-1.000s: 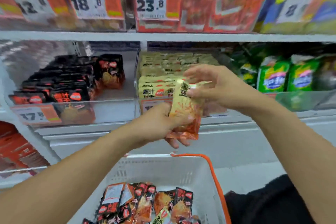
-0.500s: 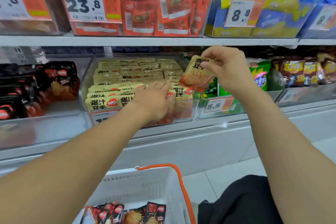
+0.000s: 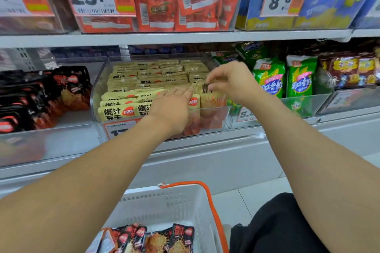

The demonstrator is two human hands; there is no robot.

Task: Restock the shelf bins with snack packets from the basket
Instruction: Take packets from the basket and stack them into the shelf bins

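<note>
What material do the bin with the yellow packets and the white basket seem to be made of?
The bin looks like clear, glossy rigid plastic: the yellow packets show through its front wall, which carries reflections. The basket looks like matte white moulded plastic, with rows of slots in its wall; its orange handle is probably plastic too.

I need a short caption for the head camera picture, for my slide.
Right hand slots a yellow packet into the clear bin; left hand steadies the row.

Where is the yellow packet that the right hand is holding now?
The yellow packet stands at the right end of the middle clear bin, pinched by the right hand, beside the left hand.
</note>
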